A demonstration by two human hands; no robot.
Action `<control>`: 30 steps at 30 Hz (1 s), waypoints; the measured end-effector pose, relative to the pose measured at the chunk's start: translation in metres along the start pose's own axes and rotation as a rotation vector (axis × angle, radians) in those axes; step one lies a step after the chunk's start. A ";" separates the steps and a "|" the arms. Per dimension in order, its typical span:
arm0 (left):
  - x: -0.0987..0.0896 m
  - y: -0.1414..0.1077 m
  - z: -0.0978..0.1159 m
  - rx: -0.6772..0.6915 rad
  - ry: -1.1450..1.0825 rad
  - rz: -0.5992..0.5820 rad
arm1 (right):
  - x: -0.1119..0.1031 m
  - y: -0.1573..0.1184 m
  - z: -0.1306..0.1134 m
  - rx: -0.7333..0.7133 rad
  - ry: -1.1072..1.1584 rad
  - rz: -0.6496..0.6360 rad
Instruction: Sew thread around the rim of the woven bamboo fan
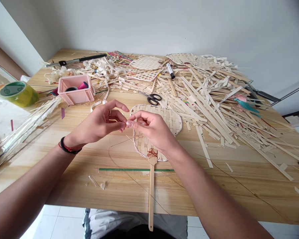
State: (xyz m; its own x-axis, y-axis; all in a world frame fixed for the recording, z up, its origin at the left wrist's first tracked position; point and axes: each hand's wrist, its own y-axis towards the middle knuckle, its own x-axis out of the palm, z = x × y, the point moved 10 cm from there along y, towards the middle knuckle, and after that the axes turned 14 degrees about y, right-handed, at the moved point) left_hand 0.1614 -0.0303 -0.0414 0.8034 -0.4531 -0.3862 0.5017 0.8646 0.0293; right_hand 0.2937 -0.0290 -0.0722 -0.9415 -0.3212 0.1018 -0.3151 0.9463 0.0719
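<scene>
My left hand [102, 120] and my right hand [151, 127] meet fingertip to fingertip above the table. Both are closed in a pinch, and whatever sits between the fingertips is too small to make out. Under my right hand lies a woven fan [173, 120] of pale strips with a bound rim, partly covered by that hand. Its flat wooden handle [151, 196] points toward me and sticks out past the table's front edge. Reddish-brown thread [152, 153] crisscrosses where handle and weave join. A thin loose thread [109, 152] curves over the table below my left hand.
Black-handled scissors [153, 99] lie just beyond the fan. A pink basket [76, 89] with spools and a roll of yellow tape [20, 94] stand at left. Loose pale strips [204, 109] heap across the back and right. A green strip [127, 169] crosses beneath the handle.
</scene>
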 end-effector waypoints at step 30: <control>-0.001 -0.001 0.000 0.004 0.102 0.033 | 0.000 0.000 -0.002 -0.031 -0.014 0.031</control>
State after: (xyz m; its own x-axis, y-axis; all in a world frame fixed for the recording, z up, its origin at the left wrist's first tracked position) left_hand 0.1601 -0.0303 -0.0409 0.7827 -0.4002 -0.4766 0.4775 0.8774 0.0474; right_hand 0.2942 -0.0294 -0.0707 -0.9526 -0.2905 0.0907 -0.2816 0.9543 0.0998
